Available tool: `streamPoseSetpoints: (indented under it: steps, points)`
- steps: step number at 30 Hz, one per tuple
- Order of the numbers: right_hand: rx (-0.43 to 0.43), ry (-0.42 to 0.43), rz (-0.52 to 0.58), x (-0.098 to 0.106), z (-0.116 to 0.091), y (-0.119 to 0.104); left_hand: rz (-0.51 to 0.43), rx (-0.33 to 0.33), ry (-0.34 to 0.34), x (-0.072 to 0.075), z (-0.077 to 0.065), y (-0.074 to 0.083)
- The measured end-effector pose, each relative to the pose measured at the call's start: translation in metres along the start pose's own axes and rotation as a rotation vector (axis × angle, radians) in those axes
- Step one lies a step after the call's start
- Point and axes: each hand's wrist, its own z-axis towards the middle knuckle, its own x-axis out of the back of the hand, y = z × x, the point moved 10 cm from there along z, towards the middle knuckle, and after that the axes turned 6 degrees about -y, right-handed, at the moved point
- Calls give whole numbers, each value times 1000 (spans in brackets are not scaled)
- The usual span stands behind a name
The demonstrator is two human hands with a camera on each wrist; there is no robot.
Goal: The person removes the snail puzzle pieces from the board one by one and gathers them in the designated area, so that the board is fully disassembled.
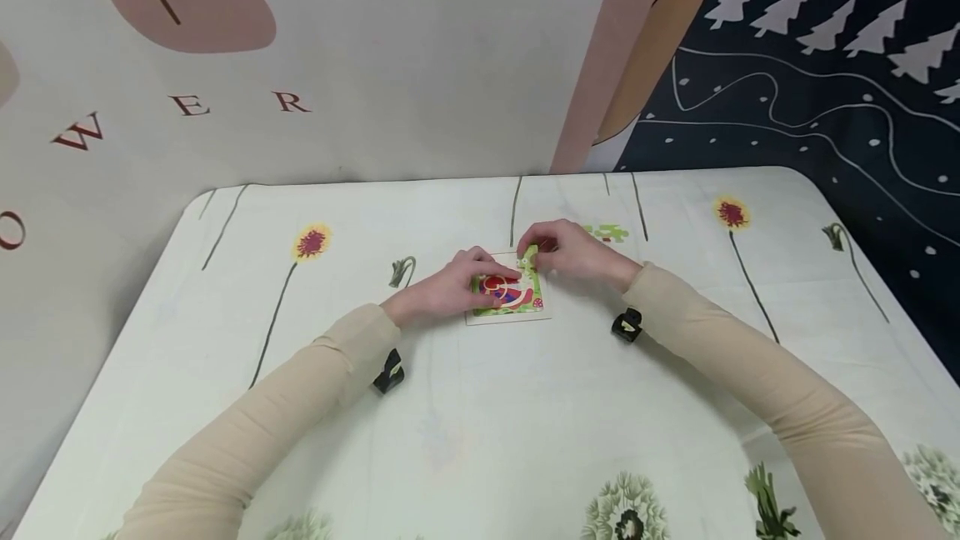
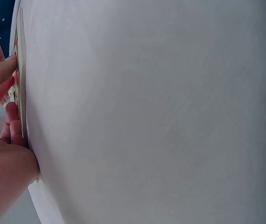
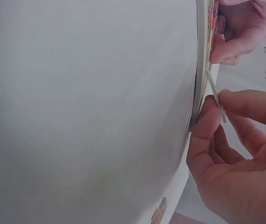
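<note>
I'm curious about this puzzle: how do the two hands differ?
The left hand rests on the puzzle board; the right hand pinches a tilted green piece. The left hand is at the board's left side, the right hand near its far right corner. Both are bare, below beige sleeves.

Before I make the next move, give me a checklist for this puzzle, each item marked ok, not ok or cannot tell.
1. Left hand touching the flat, pale-bordered, brightly printed puzzle board: ok.
2. Thin, flat, light-green puzzle piece pinched in the right hand: ok.
3. Piece lying flat in the board: not ok; it is tilted.
4. Lobed green puzzle part kept apart from the board: ok; it lies beyond the right hand on the white flowered tablecloth.
5. Piece matching its gap: cannot tell; the hands hide too much.
</note>
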Motion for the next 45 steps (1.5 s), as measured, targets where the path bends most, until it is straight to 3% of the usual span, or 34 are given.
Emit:
streamPoseSetpoints:
  steps: [15, 30, 45]
  points:
    - [-85, 76, 99, 17, -6, 15, 13, 35, -16, -1, 1, -4]
    - [-66, 141, 143, 33, -23, 26, 12, 45, -10, -1, 0, -3]
    - [-135, 236, 188, 54, -42, 41, 11, 32, -4, -1, 0, -2]
